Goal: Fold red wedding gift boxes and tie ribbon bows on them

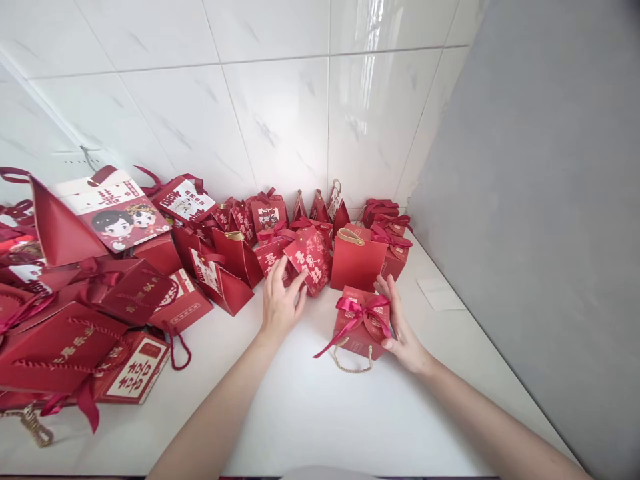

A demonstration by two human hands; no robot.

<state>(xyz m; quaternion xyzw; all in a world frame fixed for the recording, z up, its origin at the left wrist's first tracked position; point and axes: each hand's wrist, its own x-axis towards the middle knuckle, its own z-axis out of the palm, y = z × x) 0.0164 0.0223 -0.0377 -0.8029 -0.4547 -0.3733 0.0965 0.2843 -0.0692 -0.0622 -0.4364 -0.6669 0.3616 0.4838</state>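
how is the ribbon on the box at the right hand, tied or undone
Tied: the ribbon forms a bow with two loops and trailing ends.

From where I stand, taking the gap between the person's arms as the dial's centre, the counter (310,413) lies widely open at six o'clock. At three, a ribboned box (357,337) and the right grip (400,330) block a straight pass; just beyond is a bare strip with one flat white slip (440,295), bounded by a grey wall (530,200). Toward twelve, small red boxes (359,261) crowd before the tiled wall (280,120). At nine, a narrow gap separates the left grip (283,303) from a heaped pile (133,287).
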